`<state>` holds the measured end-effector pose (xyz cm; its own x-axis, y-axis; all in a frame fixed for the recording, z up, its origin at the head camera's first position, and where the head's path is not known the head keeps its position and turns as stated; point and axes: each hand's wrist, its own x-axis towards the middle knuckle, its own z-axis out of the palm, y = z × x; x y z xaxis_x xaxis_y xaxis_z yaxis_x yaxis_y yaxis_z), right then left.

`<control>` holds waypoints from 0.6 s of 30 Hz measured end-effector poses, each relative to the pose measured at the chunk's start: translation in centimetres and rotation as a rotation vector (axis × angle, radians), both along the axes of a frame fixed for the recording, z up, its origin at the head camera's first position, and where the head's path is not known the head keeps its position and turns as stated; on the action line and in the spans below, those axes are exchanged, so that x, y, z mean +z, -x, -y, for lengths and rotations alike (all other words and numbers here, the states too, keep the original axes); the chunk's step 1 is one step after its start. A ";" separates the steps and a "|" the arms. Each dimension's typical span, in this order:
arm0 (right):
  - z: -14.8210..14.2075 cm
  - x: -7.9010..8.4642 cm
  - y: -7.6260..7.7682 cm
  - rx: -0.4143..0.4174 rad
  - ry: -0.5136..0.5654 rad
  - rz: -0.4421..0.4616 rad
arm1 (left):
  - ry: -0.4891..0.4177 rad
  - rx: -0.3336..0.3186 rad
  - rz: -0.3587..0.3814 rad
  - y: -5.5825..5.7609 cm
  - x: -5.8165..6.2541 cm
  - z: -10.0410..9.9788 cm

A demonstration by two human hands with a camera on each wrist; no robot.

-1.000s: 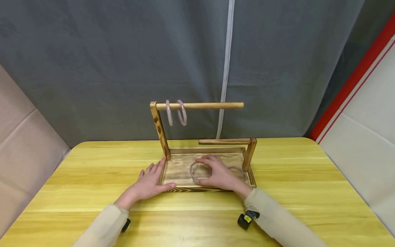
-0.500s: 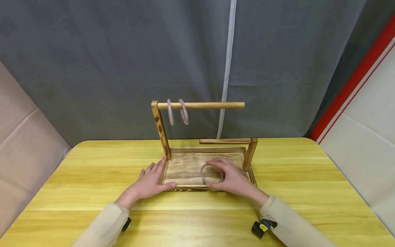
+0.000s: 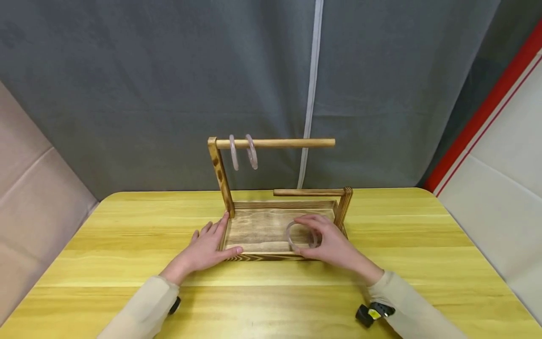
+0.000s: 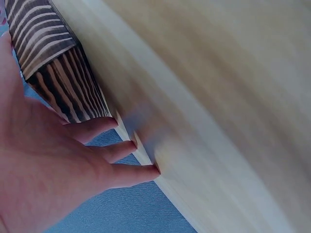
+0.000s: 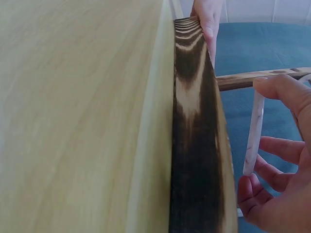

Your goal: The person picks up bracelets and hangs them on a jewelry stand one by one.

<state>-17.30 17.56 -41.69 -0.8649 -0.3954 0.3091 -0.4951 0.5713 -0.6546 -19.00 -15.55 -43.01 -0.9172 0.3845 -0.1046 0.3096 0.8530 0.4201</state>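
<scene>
While the left hand (image 3: 207, 242) rests spread against the tray (image 3: 264, 257), the right hand (image 3: 336, 245) has shifted rightward, fingers pinching a bangle (image 3: 288, 234) — lower frame, right of centre — apparently not yet released.

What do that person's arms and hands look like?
Beige sleeves on both sides. The left hand and right hand wear no gloves. A boxy black gadget with a yellow patch sits by the right cuff; a bit of black shows by the left cuff.

In the head view, the right hand (image 3: 332, 241) hides the tray's (image 3: 262, 257) near right corner.
</scene>
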 end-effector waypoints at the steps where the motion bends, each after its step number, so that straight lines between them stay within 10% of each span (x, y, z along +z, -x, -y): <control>1: -0.2 0.0 0.0 0.000 0.009 -0.006 | 0.001 0.002 -0.004 0.0 0.0 0.0; 18: -3.3 1.0 -0.9 -0.001 0.057 -0.058 | -0.016 0.008 -0.030 0.1 0.3 -0.2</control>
<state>-16.42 20.86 -40.68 -0.8452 -0.3746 0.3812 -0.5328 0.5342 -0.6563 -19.07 -15.36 -42.75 -0.9230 0.3782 -0.0706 0.3154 0.8489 0.4241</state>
